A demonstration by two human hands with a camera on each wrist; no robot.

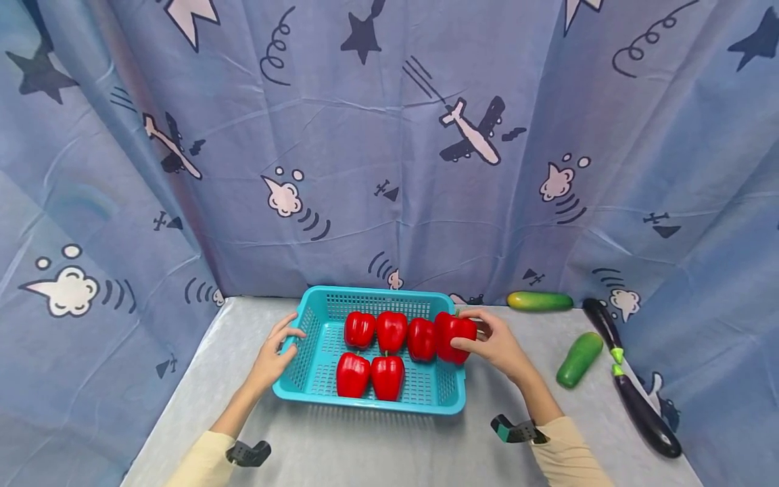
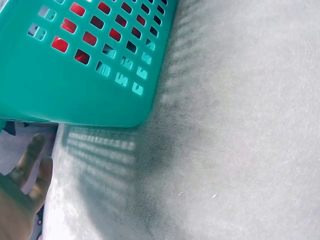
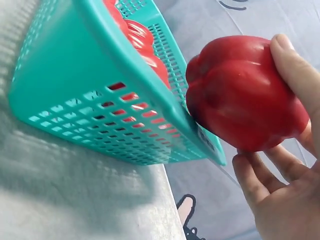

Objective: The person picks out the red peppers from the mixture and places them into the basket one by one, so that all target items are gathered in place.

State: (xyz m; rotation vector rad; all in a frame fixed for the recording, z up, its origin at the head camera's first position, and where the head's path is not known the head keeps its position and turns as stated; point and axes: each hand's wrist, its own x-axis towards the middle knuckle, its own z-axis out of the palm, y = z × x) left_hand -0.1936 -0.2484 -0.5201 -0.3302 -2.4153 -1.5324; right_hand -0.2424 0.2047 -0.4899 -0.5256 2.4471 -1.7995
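My right hand grips a red bell pepper between thumb and fingers, level with the right rim of a turquoise plastic basket. Inside the basket are several more red bell peppers: three in a back row, with the middle one upright, and two in front, the nearer right one close to the front wall. At the basket's left end is my left hand, its fingers spread and loosely bent beside the rim. The left wrist view shows those fingers partly, near the basket's corner; contact cannot be told.
Right of the basket lie a yellow-green cucumber-like vegetable at the back, a green one nearer, and two dark eggplants, one behind and one in front. A patterned blue curtain hangs behind the grey table.
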